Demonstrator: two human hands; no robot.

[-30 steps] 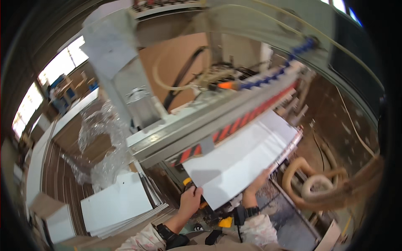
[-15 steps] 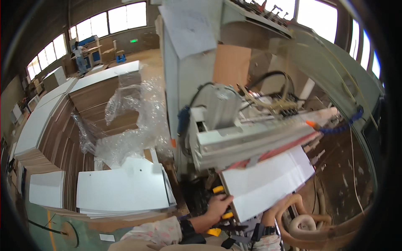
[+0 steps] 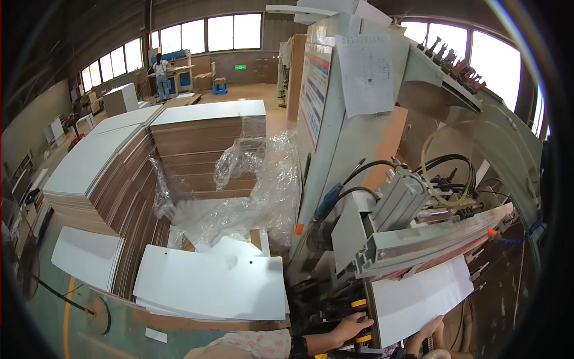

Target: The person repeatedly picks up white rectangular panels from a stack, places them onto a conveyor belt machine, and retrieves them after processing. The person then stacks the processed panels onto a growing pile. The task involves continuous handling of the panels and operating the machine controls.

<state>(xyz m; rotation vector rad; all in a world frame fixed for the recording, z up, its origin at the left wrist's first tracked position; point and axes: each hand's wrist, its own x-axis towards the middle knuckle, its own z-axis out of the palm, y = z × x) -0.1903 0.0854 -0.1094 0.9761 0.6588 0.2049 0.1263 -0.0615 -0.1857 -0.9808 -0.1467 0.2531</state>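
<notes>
A white rectangular panel [image 3: 421, 302] lies under the clamp bar [image 3: 430, 239] of a machine on my right. My left hand [image 3: 351, 328] is closed at the panel's left end, between two yellow round knobs [image 3: 359, 304]. At the panel's near edge my right hand [image 3: 429, 330] grips it, with its fingertips on the top face; part of that hand runs near the lower rim of the picture. The panel's far edge is hidden beneath the clamp bar.
On the left stand tall stacks of white-faced boards [image 3: 89, 161], with crumpled clear plastic film [image 3: 263, 173] over part of them. A low stack of white panels [image 3: 209, 284] lies nearer. Hoses and cables [image 3: 445, 173] hang about the machine. A person [image 3: 161, 76] stands far back.
My view has swung left, so the machine, the panel and both hands sit further right and lower. Both hands stay at the panel.
</notes>
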